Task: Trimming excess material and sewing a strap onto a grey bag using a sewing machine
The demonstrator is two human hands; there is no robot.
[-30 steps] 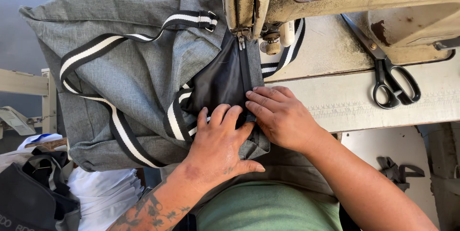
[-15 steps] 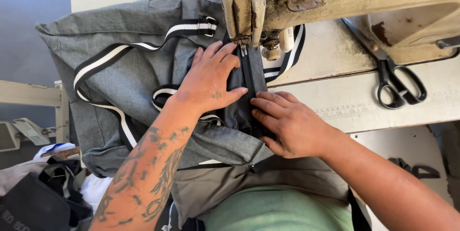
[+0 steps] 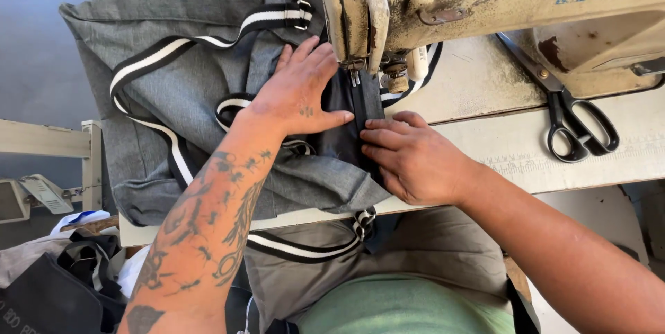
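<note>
A grey fabric bag [image 3: 173, 92] with black-and-white striped straps lies on the sewing table, its dark zipper strip [image 3: 353, 116] running under the presser foot [image 3: 355, 74] of a worn cream sewing machine [image 3: 485, 8]. My left hand [image 3: 298, 95] lies flat on the fabric just left of the needle, fingers spread and pointing away from me. My right hand [image 3: 409, 157] presses the dark zipper strip down in front of the foot, fingertips touching my left thumb. Neither hand grips anything; both press the cloth flat.
Black scissors [image 3: 578, 126] lie on the table [image 3: 589, 161] to the right, under the machine arm. A striped strap [image 3: 305, 244] hangs over the table's front edge onto my lap. Dark bags and white cloth [image 3: 62, 278] pile at the lower left beside a wooden frame [image 3: 62, 143].
My left hand moved from near the table's front edge up to beside the needle. The right hand stayed on the zipper strip, shifting slightly toward me. The view has drifted a little.
</note>
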